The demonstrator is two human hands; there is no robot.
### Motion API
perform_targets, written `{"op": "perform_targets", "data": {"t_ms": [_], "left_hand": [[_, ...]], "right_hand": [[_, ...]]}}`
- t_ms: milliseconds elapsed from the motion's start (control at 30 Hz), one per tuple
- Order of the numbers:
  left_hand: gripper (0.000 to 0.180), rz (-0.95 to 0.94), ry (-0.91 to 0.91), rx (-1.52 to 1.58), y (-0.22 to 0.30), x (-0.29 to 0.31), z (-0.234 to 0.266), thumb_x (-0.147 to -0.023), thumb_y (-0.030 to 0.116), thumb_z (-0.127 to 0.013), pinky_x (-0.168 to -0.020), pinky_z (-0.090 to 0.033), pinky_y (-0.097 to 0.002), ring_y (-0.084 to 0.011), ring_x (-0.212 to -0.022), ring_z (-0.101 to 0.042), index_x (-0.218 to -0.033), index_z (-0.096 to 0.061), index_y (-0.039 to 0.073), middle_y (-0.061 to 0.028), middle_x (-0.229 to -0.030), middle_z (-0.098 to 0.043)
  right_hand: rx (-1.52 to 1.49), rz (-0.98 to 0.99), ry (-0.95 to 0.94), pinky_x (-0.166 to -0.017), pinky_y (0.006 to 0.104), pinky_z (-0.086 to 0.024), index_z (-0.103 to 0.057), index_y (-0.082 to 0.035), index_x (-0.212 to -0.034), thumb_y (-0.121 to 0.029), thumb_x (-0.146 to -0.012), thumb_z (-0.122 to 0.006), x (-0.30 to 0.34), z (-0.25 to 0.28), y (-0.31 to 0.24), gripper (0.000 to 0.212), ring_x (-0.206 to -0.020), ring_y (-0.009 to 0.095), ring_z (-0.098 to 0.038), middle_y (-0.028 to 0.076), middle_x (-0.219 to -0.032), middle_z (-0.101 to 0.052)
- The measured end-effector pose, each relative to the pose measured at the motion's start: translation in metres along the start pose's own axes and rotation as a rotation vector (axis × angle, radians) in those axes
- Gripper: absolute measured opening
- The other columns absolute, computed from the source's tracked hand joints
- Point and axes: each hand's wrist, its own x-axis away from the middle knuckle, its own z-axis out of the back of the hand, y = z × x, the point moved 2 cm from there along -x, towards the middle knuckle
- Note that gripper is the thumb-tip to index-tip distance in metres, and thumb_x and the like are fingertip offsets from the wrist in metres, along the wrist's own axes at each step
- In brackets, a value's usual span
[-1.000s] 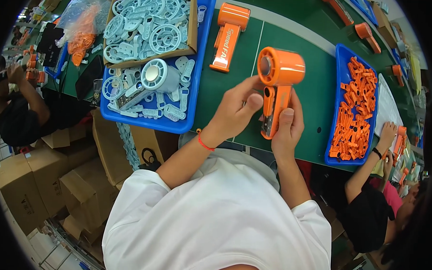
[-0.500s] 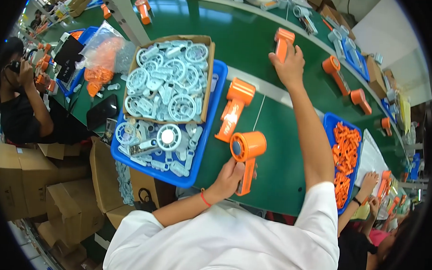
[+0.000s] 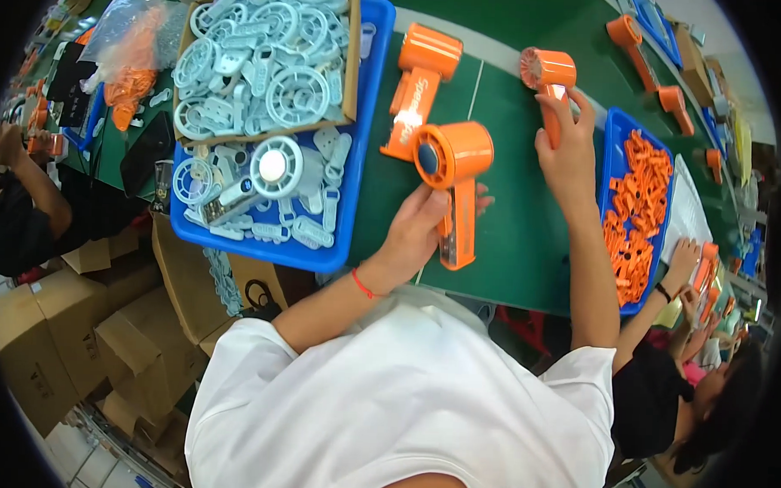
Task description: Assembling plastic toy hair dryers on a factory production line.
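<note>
My left hand (image 3: 415, 232) is closed round the handle of an orange handheld fan (image 3: 459, 153), its round head up and its dark hub turned to the left. A second orange handheld fan (image 3: 551, 71) is in my right hand (image 3: 569, 156), gripped by its handle with the finned head pointing away from me. Between the blue tray and the fan in my left hand, another orange fan (image 3: 420, 77) lies on the green table (image 3: 515, 240). None of these fans touches another as far as I can see.
To the left, a blue tray (image 3: 344, 217) bears a cardboard box (image 3: 354, 62) of pale blue fan parts. On the right stands a blue tray (image 3: 614, 131) of small orange parts. Further orange fans (image 3: 638, 55) lie at the far right, and a co-worker's hand (image 3: 684, 261) is beyond the tray.
My right hand has drawn back toward me with its fan, now held head-up. The left hand still holds its fan. The whole view has shifted, so the trays sit higher in it.
</note>
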Motion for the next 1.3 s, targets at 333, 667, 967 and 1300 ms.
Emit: {"op": "perform_targets", "data": {"t_ms": [333,667,967,1300], "left_hand": [[0.064,-0.061,-0.005,0.006,-0.008,0.014,-0.008,-0.087,0.036,-0.059,-0.102,-0.036,-0.0416,-0.0261,-0.121,-0.043,-0.135,-0.029,0.007,-0.0103,-0.130,-0.042],[0.024,-0.246,-0.212,-1.507,0.017,0.076,-0.030,-0.074,0.016,-0.071,-0.066,-0.047,-0.0324,-0.0223,-0.079,-0.059,-0.093,-0.062,0.004,-0.0031,-0.072,-0.058],[0.050,-0.614,-0.247,-2.128,0.006,0.018,-0.045,-0.061,0.025,-0.076,-0.086,-0.037,-0.0448,-0.0245,-0.100,-0.047,-0.104,-0.059,0.008,-0.0049,-0.103,-0.054],[0.046,-0.813,-0.356,-2.105,0.003,0.014,-0.039,-0.060,0.027,-0.076,-0.077,-0.040,-0.0427,-0.0241,-0.091,-0.049,-0.098,-0.060,0.006,-0.0032,-0.090,-0.056]], "right_hand": [[-0.543,-0.091,-0.169,-0.084,0.0330,-0.044,-0.043,-0.001,-0.128,-0.023,-0.074,-0.070,0.120,-0.002,-0.088,0.064,-0.097,0.024,-0.053,0.013,-0.118,-0.049],[-0.205,0.083,-0.339,-0.090,0.0359,-0.041,-0.051,-0.004,-0.119,0.000,-0.064,-0.068,0.123,0.024,-0.055,0.058,-0.101,0.029,-0.053,0.013,-0.110,-0.055],[-0.205,0.103,-0.198,-0.092,0.0377,-0.039,-0.052,-0.006,-0.116,-0.001,-0.064,-0.071,0.138,0.011,-0.045,0.055,-0.106,0.029,-0.051,0.010,-0.109,-0.057],[-0.138,0.239,-0.097,-0.090,0.0377,-0.040,-0.052,-0.005,-0.119,-0.003,-0.064,-0.072,0.148,0.005,-0.038,0.058,-0.103,0.030,-0.052,0.011,-0.113,-0.056]]}}
